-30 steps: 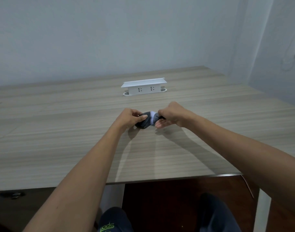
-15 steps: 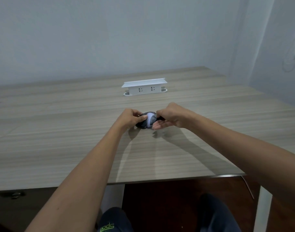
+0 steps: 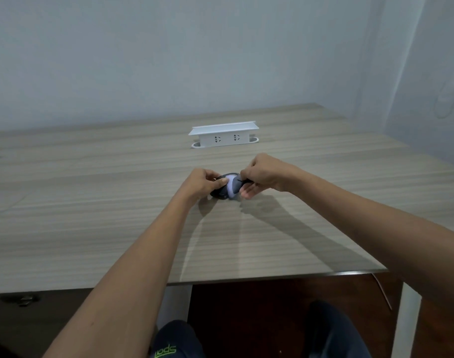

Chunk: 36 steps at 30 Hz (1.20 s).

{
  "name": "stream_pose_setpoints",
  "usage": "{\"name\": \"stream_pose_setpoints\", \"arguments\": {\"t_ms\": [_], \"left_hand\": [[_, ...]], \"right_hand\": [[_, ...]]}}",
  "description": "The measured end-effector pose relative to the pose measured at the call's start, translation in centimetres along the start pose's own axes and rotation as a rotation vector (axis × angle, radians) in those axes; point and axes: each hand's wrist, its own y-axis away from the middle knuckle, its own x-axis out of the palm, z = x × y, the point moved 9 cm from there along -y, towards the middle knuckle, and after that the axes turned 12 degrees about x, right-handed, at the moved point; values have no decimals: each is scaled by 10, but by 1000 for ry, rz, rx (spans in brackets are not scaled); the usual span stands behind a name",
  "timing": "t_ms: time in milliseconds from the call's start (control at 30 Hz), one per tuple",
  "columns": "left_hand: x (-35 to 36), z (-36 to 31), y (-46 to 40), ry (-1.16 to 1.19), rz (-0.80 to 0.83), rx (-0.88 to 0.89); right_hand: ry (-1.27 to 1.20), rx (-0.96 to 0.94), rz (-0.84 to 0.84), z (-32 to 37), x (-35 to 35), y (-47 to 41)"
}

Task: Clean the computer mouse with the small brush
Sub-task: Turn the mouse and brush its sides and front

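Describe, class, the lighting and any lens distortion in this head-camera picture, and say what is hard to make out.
Head view: soft, dim light; both forearms cast shadows on the table toward the near edge. The wide lens bows the table's far edge. The computer mouse is small and dark between the left hand and right hand; the brush is barely distinguishable. The socket box shows clearly.

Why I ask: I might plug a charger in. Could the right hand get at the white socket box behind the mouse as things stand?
Probably yes: bare table lies between the right hand and the socket box, but the hand is pinching the brush.
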Motion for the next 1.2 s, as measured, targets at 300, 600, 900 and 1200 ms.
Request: {"name": "stream_pose_setpoints", "arguments": {"t_ms": [300, 600, 900, 1200], "left_hand": [[2, 0, 2, 11, 14, -5], [2, 2, -1, 37, 72, -19], [1, 5, -5, 69, 132, -21], [2, 7, -5, 83, 141, -27]], "right_hand": [[155, -159, -248, 13, -42, -28], [181, -273, -251, 21, -38, -41], [124, -62, -91, 14, -47, -52], [87, -42, -160, 21, -34, -67]]}}
